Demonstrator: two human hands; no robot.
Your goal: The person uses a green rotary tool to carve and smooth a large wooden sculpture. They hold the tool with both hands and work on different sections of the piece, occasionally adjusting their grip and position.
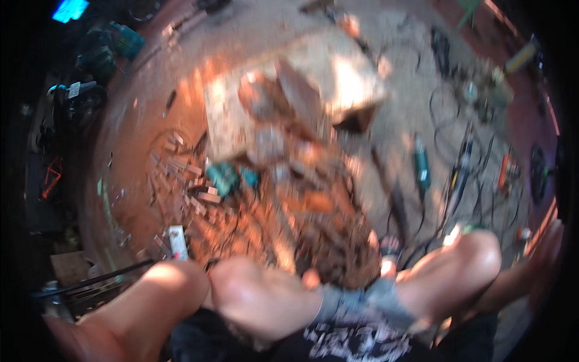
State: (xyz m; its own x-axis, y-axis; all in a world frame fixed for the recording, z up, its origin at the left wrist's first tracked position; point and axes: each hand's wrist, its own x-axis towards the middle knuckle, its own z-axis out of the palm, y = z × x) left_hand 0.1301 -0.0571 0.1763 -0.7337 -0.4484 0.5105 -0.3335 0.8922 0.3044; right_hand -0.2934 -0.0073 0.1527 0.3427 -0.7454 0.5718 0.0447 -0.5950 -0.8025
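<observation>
Motion blurs the picture. My right hand (552, 234) is out at the right edge, away from the work pile, with its fingers too smeared to read. At the lower left a bare limb (151, 301) bends beside my left knee (241, 280), and my left hand cannot be made out there. In front of my knees lies a heap of brown, rough wood-like pieces (335, 241). Larger brown chunks (298, 90) rest on a pale, low block (229, 117) beyond it. Neither hand is seen touching them.
Small reddish blocks (193, 172) and orange-brown scraps (235, 232) cover the floor at left, beside a teal tool-like object (223, 178). At right lie a green cylindrical power tool (421, 163), a long yellow-and-black tool (461, 166) and loose cables (435, 114). A white box-like item (177, 241) stands near my left knee.
</observation>
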